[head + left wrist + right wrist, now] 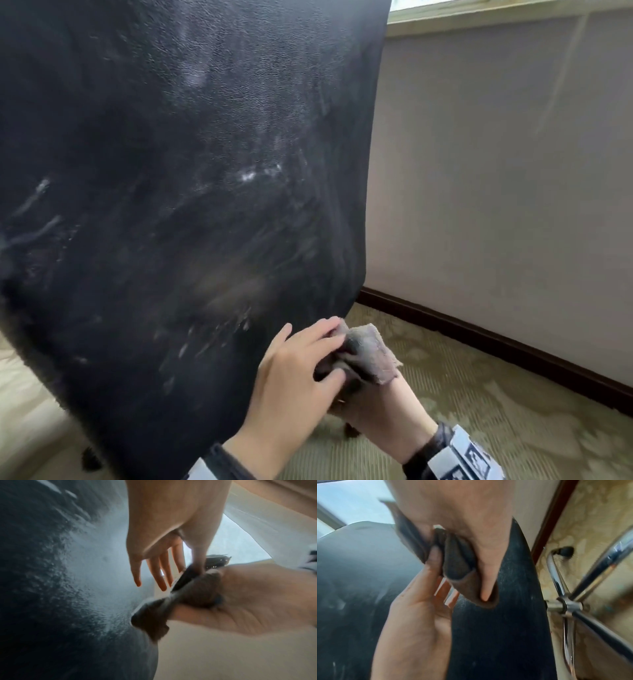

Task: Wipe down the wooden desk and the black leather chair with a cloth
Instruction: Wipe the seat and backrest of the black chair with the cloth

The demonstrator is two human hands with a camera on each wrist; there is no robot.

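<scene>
— We see a black chair back [178, 171], pebble-grained and streaked with whitish smears.
— And we see a grey-brown cloth [366, 359], an olive-and-cream patterned carpet [479, 394], a dark reddish-brown skirting board [479, 339], and shiny chrome chair legs [590, 585].

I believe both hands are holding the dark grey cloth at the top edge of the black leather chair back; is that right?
Not quite: both hands, left hand and right hand, hold the dark grey cloth at the bottom edge of the black leather chair back, as the head view shows.
</scene>
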